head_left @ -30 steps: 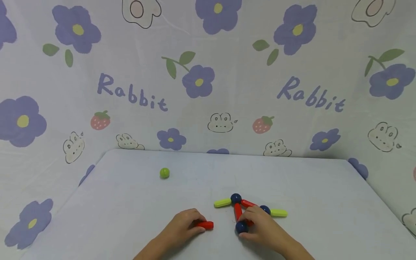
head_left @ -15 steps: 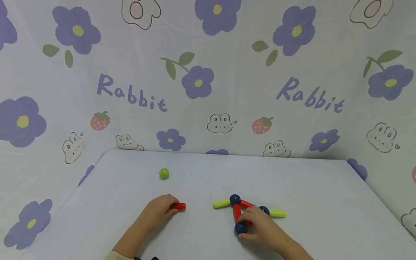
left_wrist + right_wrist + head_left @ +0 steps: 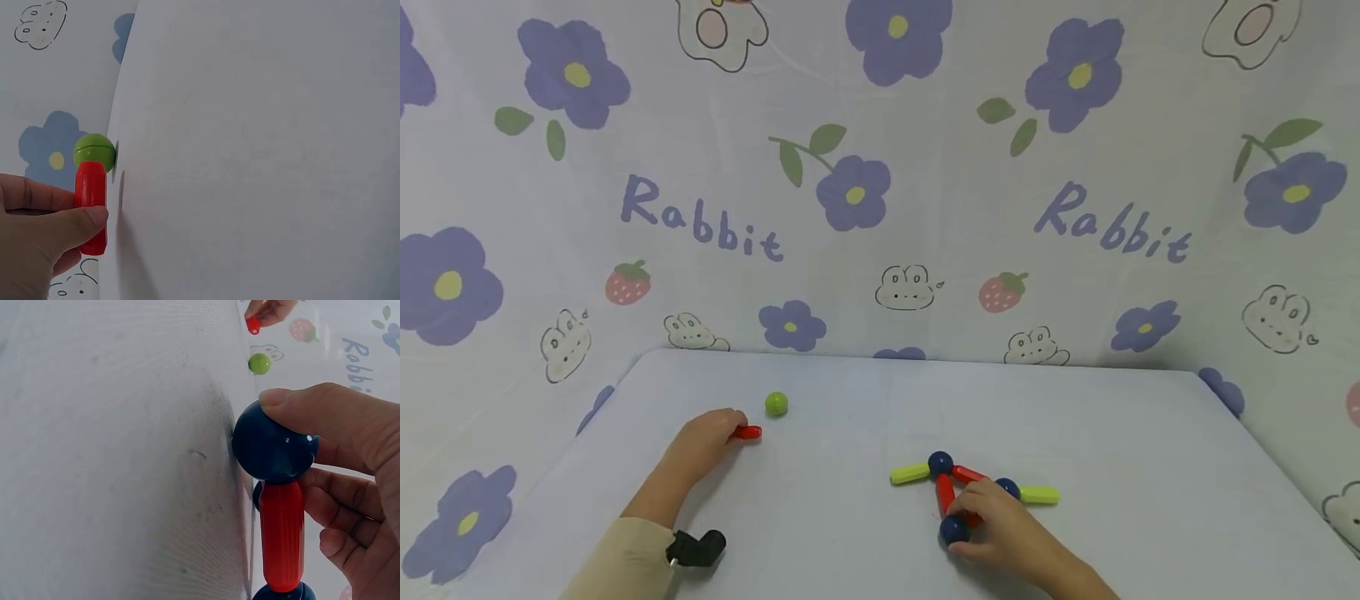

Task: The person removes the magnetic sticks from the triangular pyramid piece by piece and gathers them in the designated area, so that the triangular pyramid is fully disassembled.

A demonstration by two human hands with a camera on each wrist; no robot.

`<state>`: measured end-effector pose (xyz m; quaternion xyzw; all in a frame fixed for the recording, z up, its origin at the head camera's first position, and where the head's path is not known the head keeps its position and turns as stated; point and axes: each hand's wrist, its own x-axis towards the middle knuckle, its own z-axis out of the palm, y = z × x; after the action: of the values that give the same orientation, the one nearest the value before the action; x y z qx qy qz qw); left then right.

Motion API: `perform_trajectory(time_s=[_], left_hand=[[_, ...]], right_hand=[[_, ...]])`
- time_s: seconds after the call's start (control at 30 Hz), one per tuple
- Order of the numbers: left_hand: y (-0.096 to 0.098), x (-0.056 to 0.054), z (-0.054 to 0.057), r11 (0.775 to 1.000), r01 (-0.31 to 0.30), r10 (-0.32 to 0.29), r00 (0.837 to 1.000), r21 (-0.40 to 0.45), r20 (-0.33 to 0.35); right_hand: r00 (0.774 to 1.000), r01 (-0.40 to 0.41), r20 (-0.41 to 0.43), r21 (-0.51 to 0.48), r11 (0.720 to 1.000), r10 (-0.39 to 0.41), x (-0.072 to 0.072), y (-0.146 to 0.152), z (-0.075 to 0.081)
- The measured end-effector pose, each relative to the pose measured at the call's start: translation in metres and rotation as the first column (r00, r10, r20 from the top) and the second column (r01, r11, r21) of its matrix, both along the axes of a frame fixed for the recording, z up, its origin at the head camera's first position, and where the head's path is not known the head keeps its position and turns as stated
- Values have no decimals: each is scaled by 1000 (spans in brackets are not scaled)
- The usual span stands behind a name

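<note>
My left hand (image 3: 706, 442) pinches a short red rod (image 3: 91, 206) between thumb and fingers, at the left of the table. Just beyond the rod lies a green ball (image 3: 777, 404), which the rod's tip overlaps in the left wrist view. My right hand (image 3: 1000, 529) holds the near dark blue ball (image 3: 272, 444) of a triangle of red rods and blue balls, thumb on the ball. From that ball a red rod (image 3: 282, 537) runs to another blue ball. The triangle's far ball (image 3: 940, 463) and right ball (image 3: 1007, 487) each carry a yellow-green rod; my fingers hide part of the triangle.
The white table (image 3: 820, 517) ends at a patterned cloth backdrop (image 3: 842, 275) behind and at the sides. One yellow-green rod (image 3: 910, 474) points left from the triangle, another (image 3: 1040, 495) points right. A black camera piece (image 3: 696, 548) sits at my left sleeve.
My left hand has carried the red rod from beside the triangle leftward and away from me, close to the green ball. The right hand stays on the blue ball.
</note>
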<state>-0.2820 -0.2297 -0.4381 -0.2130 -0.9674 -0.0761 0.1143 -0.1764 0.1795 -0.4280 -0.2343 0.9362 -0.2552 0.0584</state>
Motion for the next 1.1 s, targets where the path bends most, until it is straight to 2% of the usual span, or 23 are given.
perform_trajectory(time_s=[0.17, 0.27, 0.5, 0.67, 0.77, 0.97, 1.1], left_hand=[[-6, -14, 6, 999, -47, 49, 995, -18, 90], [-9, -21, 9, 997, -68, 71, 991, -32, 116], [-11, -30, 7, 996, -64, 73, 988, -64, 134], [-11, -34, 3, 994, -75, 88, 980, -80, 180], [-10, -34, 3, 994, -77, 91, 978, -77, 186], [-6, -33, 4, 997, -67, 74, 980, -48, 184], [0, -31, 7, 999, -31, 32, 989, -8, 147]], right_hand=[[1000, -10, 9, -2, 1000, 10, 0, -2, -1], [1000, -10, 10, -3, 1000, 10, 0, -3, -2], [1000, -10, 8, -8, 1000, 10, 0, -2, -3], [1000, -3, 8, -6, 1000, 3, 1, -1, -4], [1000, 3, 8, -3, 1000, -3, 1, -1, -4], [1000, -9, -11, -7, 1000, 9, 1, 3, -3], [1000, -11, -12, 2, 1000, 11, 0, 4, -1]])
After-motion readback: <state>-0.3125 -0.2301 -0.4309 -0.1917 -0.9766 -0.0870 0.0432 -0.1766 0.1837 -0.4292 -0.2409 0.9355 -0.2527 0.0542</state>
